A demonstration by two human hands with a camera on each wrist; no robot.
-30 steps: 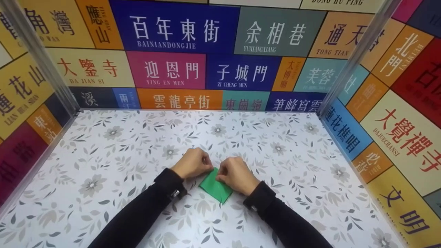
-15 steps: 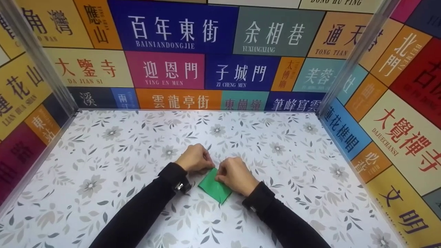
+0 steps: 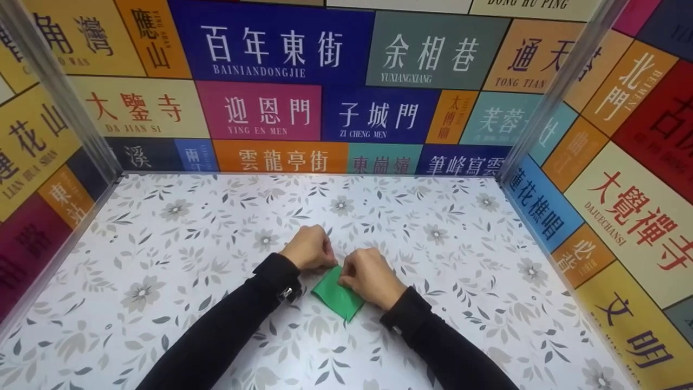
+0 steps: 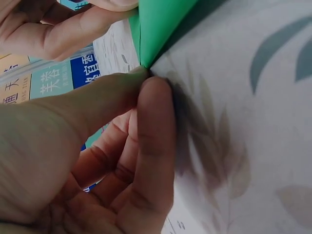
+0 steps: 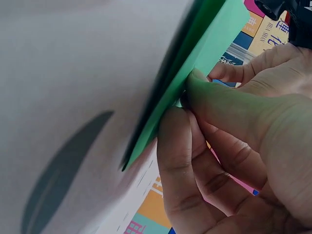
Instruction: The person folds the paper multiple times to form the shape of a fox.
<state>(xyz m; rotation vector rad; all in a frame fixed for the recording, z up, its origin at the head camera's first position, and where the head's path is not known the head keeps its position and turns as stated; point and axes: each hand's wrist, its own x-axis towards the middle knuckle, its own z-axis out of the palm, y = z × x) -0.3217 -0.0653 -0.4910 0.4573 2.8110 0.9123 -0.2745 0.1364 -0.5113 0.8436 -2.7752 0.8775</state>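
Observation:
A small folded sheet of green paper [image 3: 337, 295] lies at an angle on the table between my hands. My left hand [image 3: 309, 248] pinches its far corner; in the left wrist view the thumb and index fingertip meet at the tip of the green paper [image 4: 158, 29]. My right hand [image 3: 373, 276] grips the paper's right edge between thumb and index finger. Layered folds show along the edge of the green paper [image 5: 195, 58] in the right wrist view. The paper's near corner points toward me, with a short crease or slit running up from it.
The table [image 3: 216, 216] is white with a grey flower and leaf print. Behind it stands a back wall [image 3: 270, 49] of colourful sign panels, with similar walls at left and right. Metal corner posts [image 3: 547, 103] join them.
My left hand has shifted slightly away from me and to the right along the paper's far corner. The right hand keeps its hold, and the paper stays almost in place.

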